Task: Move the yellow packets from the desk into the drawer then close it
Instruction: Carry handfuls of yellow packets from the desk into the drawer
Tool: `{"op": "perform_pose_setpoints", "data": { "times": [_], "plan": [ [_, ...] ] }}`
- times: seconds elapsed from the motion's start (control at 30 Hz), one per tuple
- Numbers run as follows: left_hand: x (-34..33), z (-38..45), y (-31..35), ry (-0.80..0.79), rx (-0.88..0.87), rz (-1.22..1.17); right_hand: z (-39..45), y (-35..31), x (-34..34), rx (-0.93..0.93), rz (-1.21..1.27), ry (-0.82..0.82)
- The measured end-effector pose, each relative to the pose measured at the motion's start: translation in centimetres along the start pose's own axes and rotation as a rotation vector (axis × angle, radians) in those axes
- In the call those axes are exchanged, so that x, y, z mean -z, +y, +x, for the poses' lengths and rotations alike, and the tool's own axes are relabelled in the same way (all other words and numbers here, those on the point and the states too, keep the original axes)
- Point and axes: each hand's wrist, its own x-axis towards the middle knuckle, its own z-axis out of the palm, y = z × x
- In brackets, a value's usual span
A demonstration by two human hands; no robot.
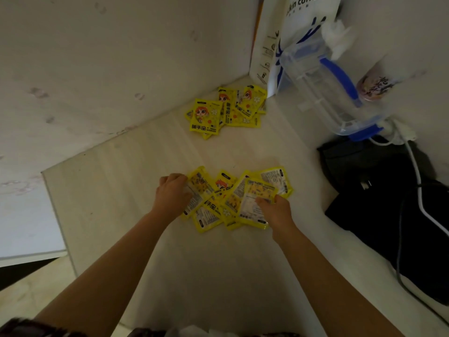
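Desk [170, 276] edges run along the left side, where the pale top ends above a lower surface, and a wall closes the far-left side up to the far corner. Bare desktop lies open between the two forearms and on the near side of them. Along the right, a black bag [388, 215] with a white cable [418, 181] over it and a clear plastic jug [325, 91] with blue trim narrow the room.

Yellow packets [233, 200] lie fanned and overlapping at the desk's middle. The left hand [173, 190] has its fingers curled over the fan's left end; the right hand [275, 206] presses its fingers onto the packets at the right end. A second heap of packets [226, 110] lies far off in the corner, well apart from both hands, just beside a white paper bag [279, 45].
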Motion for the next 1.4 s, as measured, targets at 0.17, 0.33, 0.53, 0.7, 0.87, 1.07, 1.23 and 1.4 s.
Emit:
{"op": "perform_pose_setpoints", "data": {
  "times": [0.17, 0.33, 0.53, 0.7, 0.87, 1.07, 1.23, 1.4],
  "plan": [
    [0.2, -0.4, -0.1, 0.031, 0.049, -0.056, 1.7, 1.2, -0.9, -0.094, 0.143, -0.019],
    [0.6, -1.1, -0.8, 0.102, 0.118, -0.210, 0.7, -0.1, -1.3, -0.139, 0.252, 0.027],
    [1.3, -2.2, -2.3, 0.163, 0.210, -0.471, 0.2, -0.9, -1.1, -0.082, 0.303, 0.002],
    [1.5, -3.5, -2.2, 0.152, 0.233, -0.705, -0.7, -1.1, 0.6, -0.018, 0.210, -0.118],
    [1.0, -4.0, -0.2, 0.139, 0.232, -0.860, 0.0, -2.0, 3.7, 0.166, -0.074, -0.116],
    [-0.5, -4.1, 4.0, 0.103, 0.213, -0.914, 4.3, -5.4, 6.2, 0.385, -0.697, -0.115],
    [-2.6, -4.4, 7.0, 0.034, 0.201, -0.853, 5.9, -6.5, 6.1, 0.445, -0.988, -0.230],
    [-3.5, -4.9, 7.7, 0.045, 0.252, -0.846, 5.5, -7.1, 5.8, 0.552, -1.157, -0.178]
  ]
}}
